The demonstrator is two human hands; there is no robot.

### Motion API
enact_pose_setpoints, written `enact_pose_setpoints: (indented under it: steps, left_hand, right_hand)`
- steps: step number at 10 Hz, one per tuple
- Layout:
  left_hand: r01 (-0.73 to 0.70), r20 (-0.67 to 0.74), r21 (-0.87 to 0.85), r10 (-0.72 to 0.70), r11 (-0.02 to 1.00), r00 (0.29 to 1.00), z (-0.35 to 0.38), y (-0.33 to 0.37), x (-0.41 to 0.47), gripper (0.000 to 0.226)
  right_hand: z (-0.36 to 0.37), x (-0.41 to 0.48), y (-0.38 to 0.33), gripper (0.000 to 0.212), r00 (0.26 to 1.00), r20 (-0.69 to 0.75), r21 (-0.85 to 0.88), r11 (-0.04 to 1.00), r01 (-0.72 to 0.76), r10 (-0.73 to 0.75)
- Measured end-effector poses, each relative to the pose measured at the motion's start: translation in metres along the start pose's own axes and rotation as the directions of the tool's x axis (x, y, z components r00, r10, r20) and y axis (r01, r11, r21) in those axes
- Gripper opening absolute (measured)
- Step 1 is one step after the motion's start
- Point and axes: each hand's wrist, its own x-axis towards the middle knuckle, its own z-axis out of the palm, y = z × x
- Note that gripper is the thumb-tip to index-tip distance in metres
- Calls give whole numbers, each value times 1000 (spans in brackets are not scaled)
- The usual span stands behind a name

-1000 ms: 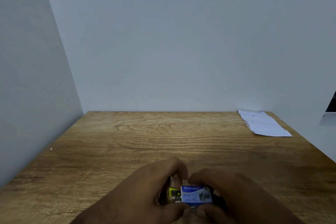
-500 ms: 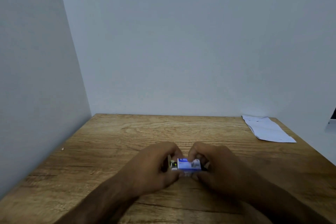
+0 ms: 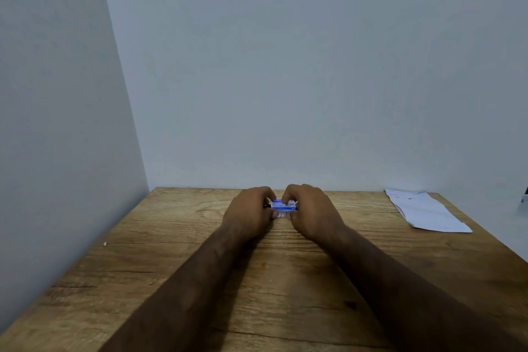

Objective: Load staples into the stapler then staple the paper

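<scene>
Both hands, left hand (image 3: pixel 248 213) and right hand (image 3: pixel 310 213), pinch the small blue-and-white cardboard staple box (image 3: pixel 283 205), so loading seems only started, and the white paper sheets (image 3: pixel 425 213) lie unstapled.

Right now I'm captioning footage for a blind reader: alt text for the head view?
Two hands, left and right, hold a small blue staple box over a wooden table; folded white paper lies at its far right corner.

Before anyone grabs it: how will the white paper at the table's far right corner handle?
The white folded paper looks thin and lies flat on the wooden table, so it would probably flop if lifted by one edge. It seems light, likely to slide when pushed. Flat edges may be hard to pinch; dragging it over the table's edge might help.
</scene>
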Motion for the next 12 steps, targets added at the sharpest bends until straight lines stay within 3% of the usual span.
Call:
enact_pose_setpoints:
  steps: [3, 6, 7, 8, 10, 11, 12]
  left_hand:
    - [70, 6, 178, -72, 982, 997, 3, 9, 21, 29]
    - [37, -23, 287, -31, 957, 999, 7, 3, 21, 28]
    - [-6, -2, 301, 6, 954, 1000, 9, 1, 25, 30]
    - [-42, 43, 305, 31, 951, 999, 8, -3, 29, 34]
    - [-80, 190, 214, 39, 973, 981, -7, -15, 36, 84]
    - [-64, 245, 115, 34, 991, 969, -17, -18, 38, 88]
    - [-43, 379, 46, 23, 998, 925, -37, -13, 39, 91]
  right_hand:
    - [12, 21, 2, 31, 996, -39, -34, 996, -84, 83]
    - [6, 14, 7, 36, 1000, -20, -40, 999, 3, -4]
    - [2, 10, 8, 48, 1000, -9, 0, 1000, 20, -20]
    - [-2, 13, 11, 53, 999, 38, 25, 999, 22, -23]
    - [-12, 31, 21, 65, 980, 197, 130, 991, -10, -16]
    - [-21, 37, 33, 73, 965, 259, 152, 988, -1, -39]
    - [-46, 41, 34, 89, 909, 415, 130, 991, -23, -34]
